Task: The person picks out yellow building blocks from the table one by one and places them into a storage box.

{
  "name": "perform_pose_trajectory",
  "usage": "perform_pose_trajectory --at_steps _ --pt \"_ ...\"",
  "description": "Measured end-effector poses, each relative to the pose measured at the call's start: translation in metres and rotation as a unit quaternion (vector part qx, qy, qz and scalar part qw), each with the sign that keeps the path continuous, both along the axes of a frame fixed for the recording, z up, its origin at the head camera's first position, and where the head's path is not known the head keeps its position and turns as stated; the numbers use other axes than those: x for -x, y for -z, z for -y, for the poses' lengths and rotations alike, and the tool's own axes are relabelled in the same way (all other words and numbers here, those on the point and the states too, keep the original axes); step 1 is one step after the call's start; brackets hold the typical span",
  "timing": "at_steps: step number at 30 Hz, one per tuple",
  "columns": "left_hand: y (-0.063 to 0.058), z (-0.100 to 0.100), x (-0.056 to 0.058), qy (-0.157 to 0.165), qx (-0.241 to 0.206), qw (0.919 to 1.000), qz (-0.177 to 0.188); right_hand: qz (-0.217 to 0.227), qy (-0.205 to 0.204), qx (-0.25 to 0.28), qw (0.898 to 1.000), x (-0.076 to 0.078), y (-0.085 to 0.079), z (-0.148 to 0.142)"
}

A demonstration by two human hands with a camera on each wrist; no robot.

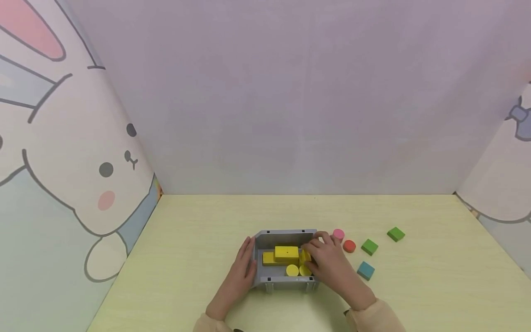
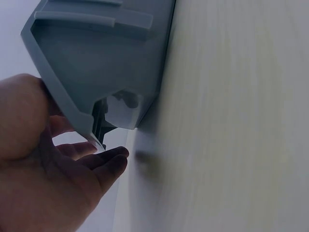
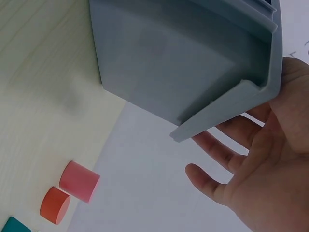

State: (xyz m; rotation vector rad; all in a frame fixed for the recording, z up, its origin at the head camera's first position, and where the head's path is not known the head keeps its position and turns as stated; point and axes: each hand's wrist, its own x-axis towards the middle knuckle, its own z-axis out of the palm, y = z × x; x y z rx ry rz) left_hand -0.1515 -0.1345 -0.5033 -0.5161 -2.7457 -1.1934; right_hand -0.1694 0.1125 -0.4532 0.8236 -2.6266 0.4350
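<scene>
A grey plastic bin (image 1: 269,280) stands on the table with yellow wooden pieces inside. My left hand (image 1: 240,271) rests along its left end, fingers fairly straight; in the left wrist view the fingertips (image 2: 116,162) are right at the bin's edge. My right hand (image 1: 329,258) reaches over the right end, its thumb and fingers pinching a yellow block (image 1: 305,256), partly hidden by the fingers. Beside that lies a yellow rectangular block (image 1: 286,252) on top of another yellow block (image 1: 268,259). Two yellow cylinders (image 1: 292,270) are along the near wall.
Right of the bin lie a pink cylinder (image 1: 338,234), a red cylinder (image 1: 350,246), two green blocks (image 1: 369,247) and a blue block (image 1: 366,270). A pale curtain (image 1: 307,115) hangs behind the table, with rabbit-print panels (image 1: 74,161) at the sides.
</scene>
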Motion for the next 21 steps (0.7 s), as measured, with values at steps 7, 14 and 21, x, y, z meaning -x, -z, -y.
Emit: perform_pose_trajectory --at_steps 7,14,21 --pt "-0.0003 -0.0007 0.0005 0.001 0.002 1.0 0.003 0.01 0.0 -0.01 1.0 0.0004 -0.0013 -0.0001" --pt "0.0002 -0.0007 0.0006 0.001 0.003 1.0 -0.002 0.027 0.008 -0.031 0.999 -0.0004 -0.0036 0.0007" --pt "0.0011 -0.0001 0.0003 -0.002 0.003 1.0 -0.008 0.023 0.008 -0.021 0.999 -0.001 -0.0037 -0.001"
